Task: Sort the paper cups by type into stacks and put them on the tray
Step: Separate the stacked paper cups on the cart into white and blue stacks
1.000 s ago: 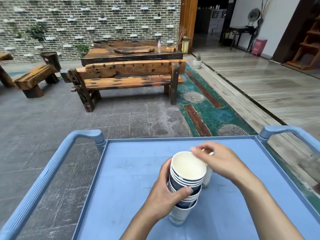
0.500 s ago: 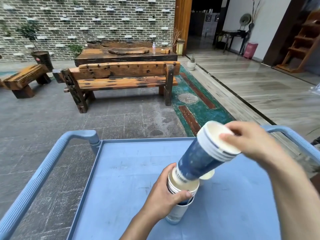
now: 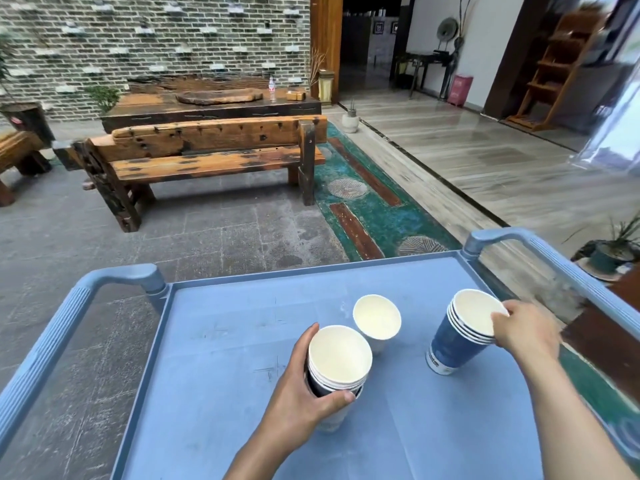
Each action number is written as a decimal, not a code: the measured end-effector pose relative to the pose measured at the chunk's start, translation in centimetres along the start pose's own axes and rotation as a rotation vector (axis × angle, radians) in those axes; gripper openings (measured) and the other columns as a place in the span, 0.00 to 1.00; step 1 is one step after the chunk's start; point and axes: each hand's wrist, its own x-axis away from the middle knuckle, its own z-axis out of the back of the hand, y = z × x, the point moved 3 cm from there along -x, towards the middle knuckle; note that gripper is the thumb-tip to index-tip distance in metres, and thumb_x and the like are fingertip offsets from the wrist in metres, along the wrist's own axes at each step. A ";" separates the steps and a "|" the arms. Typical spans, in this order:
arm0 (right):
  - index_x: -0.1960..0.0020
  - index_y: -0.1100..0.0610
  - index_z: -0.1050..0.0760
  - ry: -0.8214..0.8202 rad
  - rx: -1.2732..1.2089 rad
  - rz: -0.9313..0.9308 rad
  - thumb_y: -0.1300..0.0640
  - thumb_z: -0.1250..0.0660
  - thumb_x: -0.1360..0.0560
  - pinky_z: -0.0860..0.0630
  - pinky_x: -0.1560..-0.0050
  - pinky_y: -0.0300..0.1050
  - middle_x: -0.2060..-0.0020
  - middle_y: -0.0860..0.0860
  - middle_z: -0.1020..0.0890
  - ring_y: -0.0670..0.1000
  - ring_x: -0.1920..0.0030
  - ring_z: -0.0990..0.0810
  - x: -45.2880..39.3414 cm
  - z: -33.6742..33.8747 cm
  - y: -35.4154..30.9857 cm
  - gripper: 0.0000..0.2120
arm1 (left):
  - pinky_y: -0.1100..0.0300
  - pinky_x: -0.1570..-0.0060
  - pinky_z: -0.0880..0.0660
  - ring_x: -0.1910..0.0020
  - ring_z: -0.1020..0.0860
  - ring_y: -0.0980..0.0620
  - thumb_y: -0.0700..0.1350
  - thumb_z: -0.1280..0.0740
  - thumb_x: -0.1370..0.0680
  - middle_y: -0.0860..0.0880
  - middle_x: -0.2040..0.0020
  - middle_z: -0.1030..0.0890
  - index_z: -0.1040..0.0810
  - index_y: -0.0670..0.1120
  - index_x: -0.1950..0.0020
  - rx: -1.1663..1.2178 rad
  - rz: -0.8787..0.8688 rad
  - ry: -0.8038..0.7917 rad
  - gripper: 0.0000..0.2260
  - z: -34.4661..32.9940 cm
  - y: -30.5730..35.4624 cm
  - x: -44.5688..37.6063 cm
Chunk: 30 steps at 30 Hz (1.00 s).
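We see the right hand (image 3: 524, 332) pinching the rim of the blue stack (image 3: 460, 336) at right of centre, its long axis leaning up and right, base touching the tray (image 3: 214, 341). The left hand (image 3: 304, 386) is wrapped around the dark stack (image 3: 337, 365) at lower centre. The single white cup (image 3: 376, 322) stands between, nearer the left hand.

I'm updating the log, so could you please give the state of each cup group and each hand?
Blue stack: tilted, base on tray.
Right hand: gripping its rim.
Mixed stack: upright.
Left hand: wrapped around it.
Single white cup: upright, unheld.
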 end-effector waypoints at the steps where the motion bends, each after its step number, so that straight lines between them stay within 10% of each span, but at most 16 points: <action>1: 0.55 0.57 0.19 0.012 -0.003 -0.005 0.62 0.37 0.30 0.29 0.56 0.48 0.55 0.63 0.17 0.64 0.51 0.21 0.0 -0.3 0.1 0.08 | 0.69 0.40 0.30 0.35 0.29 0.68 0.50 0.20 0.38 0.74 0.39 0.27 0.39 0.69 0.32 -0.008 -0.002 0.006 0.42 0.0 0.1 0.1; 7: 0.59 0.54 0.22 -0.075 -0.092 -0.016 0.50 0.39 0.28 0.24 0.55 0.46 0.70 0.52 0.16 0.58 0.63 0.17 0.3 -0.6 0.1 0.11 | 0.74 0.46 0.29 0.37 0.28 0.68 0.51 0.20 0.39 0.70 0.38 0.25 0.33 0.72 0.38 -0.039 -0.025 0.041 0.36 0.1 0.2 0.3; 12: 0.52 0.54 0.21 -0.129 -0.096 -0.015 0.43 0.38 0.28 0.23 0.50 0.51 0.60 0.56 0.16 0.59 0.60 0.17 1.0 -0.7 -0.2 0.16 | 0.66 0.42 0.30 0.36 0.28 0.66 0.51 0.20 0.38 0.68 0.37 0.25 0.33 0.70 0.36 -0.020 -0.026 0.038 0.37 0.0 0.0 0.5; 17: 0.44 0.52 0.23 0.448 -0.330 0.135 0.40 0.40 0.29 0.29 0.45 0.54 0.46 0.58 0.21 0.60 0.45 0.24 5.3 3.7 -3.8 0.21 | 0.73 0.43 0.29 0.35 0.29 0.66 0.51 0.20 0.37 0.68 0.37 0.26 0.34 0.70 0.35 -0.021 -0.026 0.031 0.37 0.1 -0.2 0.5; 22: 0.41 0.48 0.25 -0.363 -0.082 0.517 0.39 0.35 0.29 0.30 0.52 0.43 0.45 0.47 0.20 0.51 0.47 0.21 13.4 -3.0 -11.8 0.21 | 0.74 0.44 0.30 0.35 0.27 0.65 0.50 0.20 0.36 0.67 0.36 0.25 0.34 0.69 0.34 -0.036 -0.030 0.015 0.37 -0.2 -0.8 0.3; 30: 0.57 0.52 0.20 -0.460 0.113 0.529 0.55 0.35 0.31 0.27 0.61 0.41 0.59 0.51 0.16 0.53 0.58 0.17 12.8 -6.3 -13.8 0.07 | 0.58 0.38 0.27 0.38 0.26 0.65 0.52 0.21 0.38 0.62 0.37 0.23 0.30 0.70 0.38 -0.107 0.013 0.071 0.33 0.5 -0.5 -0.3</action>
